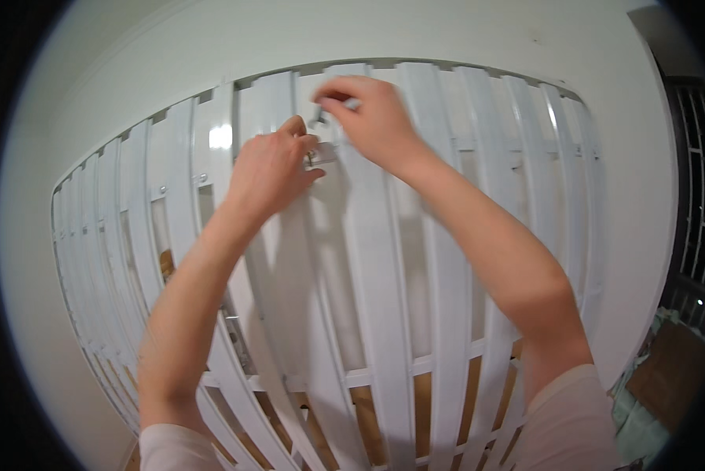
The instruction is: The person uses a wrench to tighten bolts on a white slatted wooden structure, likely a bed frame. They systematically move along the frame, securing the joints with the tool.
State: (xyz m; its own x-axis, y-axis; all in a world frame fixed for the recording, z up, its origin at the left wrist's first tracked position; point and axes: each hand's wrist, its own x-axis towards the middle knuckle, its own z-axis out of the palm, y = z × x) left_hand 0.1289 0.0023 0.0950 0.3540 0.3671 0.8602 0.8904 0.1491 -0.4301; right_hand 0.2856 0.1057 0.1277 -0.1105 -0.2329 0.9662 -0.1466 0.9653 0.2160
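A white slatted metal frame point(385, 298), like a bed base, stands upright before me. My left hand point(267, 171) is raised to its upper crossbar, with thumb and fingers curled about a small dark bolt point(311, 158) beside a bracket point(323, 152). Just above and to the right, my right hand point(374, 118) is closed in a pinch on a small grey metal tool point(319, 119). Motion blurs that tool; its end looks like a small wrench. The fingers of my left hand partly cover the bolt.
A pale wall point(478, 35) rises behind the frame. Other bolts point(203, 178) show along the crossbar at left. At far right are a dark window grille point(699, 180) and a brown thing point(670, 365) on pale green cloth point(639, 416).
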